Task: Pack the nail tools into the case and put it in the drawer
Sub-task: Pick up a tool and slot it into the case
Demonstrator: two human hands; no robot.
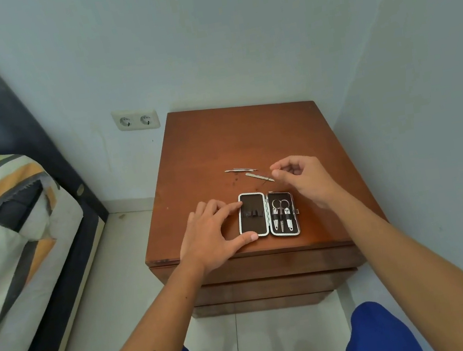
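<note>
A small dark case with a silver rim lies open flat near the front edge of a brown wooden nightstand. Its right half holds scissors and two clippers; the left half shows bare elastic loops. My left hand rests on the case's left edge, index finger and thumb touching the rim. My right hand hovers behind the case, fingers loosely curled with nothing in them, right beside a flat metal nail file. Two thin metal tools lie farther back.
The nightstand's drawer fronts below the top are closed. A bed with a striped cover stands at the left, a double wall socket behind. The wall hugs the nightstand's right side. My blue-clad knees are below.
</note>
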